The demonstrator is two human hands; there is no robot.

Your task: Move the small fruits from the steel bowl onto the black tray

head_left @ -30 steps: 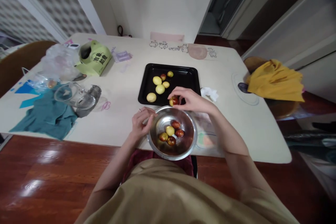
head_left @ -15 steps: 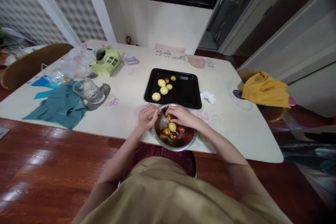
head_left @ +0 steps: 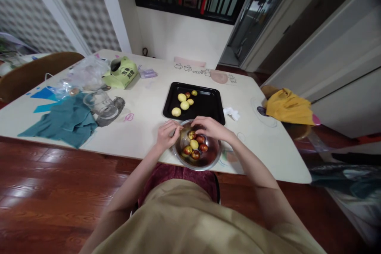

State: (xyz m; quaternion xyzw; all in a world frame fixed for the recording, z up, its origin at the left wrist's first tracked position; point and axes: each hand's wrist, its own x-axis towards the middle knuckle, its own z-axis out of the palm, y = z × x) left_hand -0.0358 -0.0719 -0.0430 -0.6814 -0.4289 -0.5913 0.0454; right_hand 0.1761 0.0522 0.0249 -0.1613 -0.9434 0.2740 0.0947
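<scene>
A shiny metal bowl stands at the near edge of the table. Inside it lie several round fruits, most of them red-brown mottled with yellow, around one yellow fruit. At the bowl's upper left, my left hand is closed, thumb and fingertips pinched at the rim. My right hand reaches over the far right rim, its fingers bent but apart, above the red-brown fruits, with nothing seen in its grasp. Behind the bowl is a black tray with several yellow fruits and a small red-brown one.
A crumpled white tissue lies right of the tray. On the left are a teal cloth, a clear plastic container, plastic bags and a green carton. A yellow cloth hangs over a chair at right.
My right hand has lifted and drawn back slightly, its fingers now apart, uncovering more red-brown fruit. The left hand stays at the rim. The camera view has shifted a little.
</scene>
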